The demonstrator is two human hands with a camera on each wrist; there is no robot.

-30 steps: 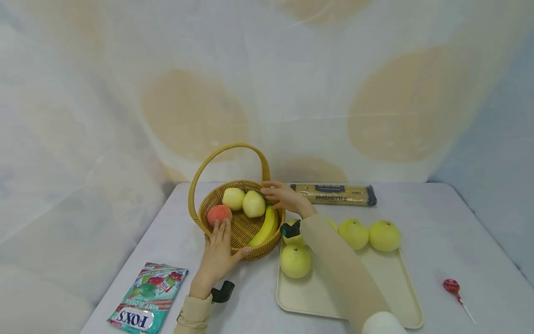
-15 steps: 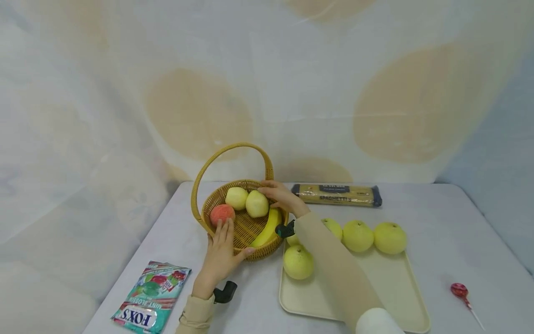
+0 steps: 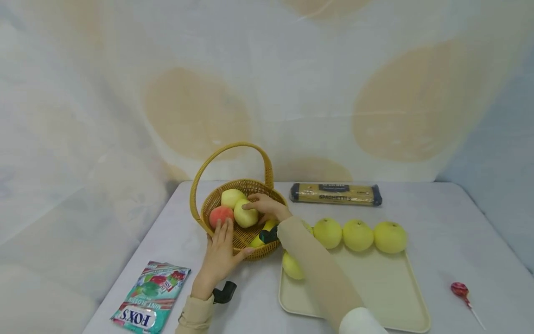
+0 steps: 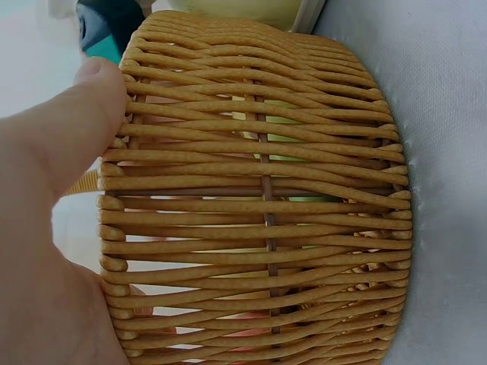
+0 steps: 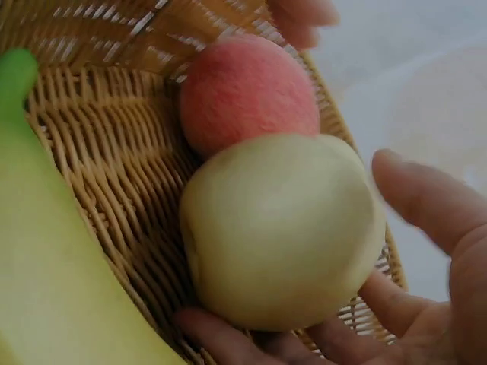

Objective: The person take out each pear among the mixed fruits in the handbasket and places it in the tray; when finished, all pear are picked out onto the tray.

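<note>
A wicker basket (image 3: 207,234) with a tall handle holds a peach (image 3: 220,215), a banana (image 3: 256,242) and two pale yellow-green apples (image 3: 232,198). My left hand (image 3: 219,257) rests over the near-left rim, its fingers straight and reaching in beside the peach, its thumb spread along the front rim. In the left wrist view that thumb (image 4: 84,114) lies at the rim above the woven wall. My right hand (image 3: 267,207) is inside the basket and grips the nearer apple (image 5: 278,228); the fingers go under it in the right wrist view, with the thumb at its other side.
A cream tray (image 3: 367,287) bears several large yellow-green fruits (image 3: 358,235), partly behind the right sleeve. A spaghetti pack (image 3: 335,194) lies behind it. A bag of Fox's sweets (image 3: 150,297) is at the left, a lollipop (image 3: 460,290) at the right. A fabric backdrop surrounds the table.
My right hand has moved from the basket's right rim inward and left, and the nearer apple has shifted left and nearer, against the peach. The left hand stays on the rim.
</note>
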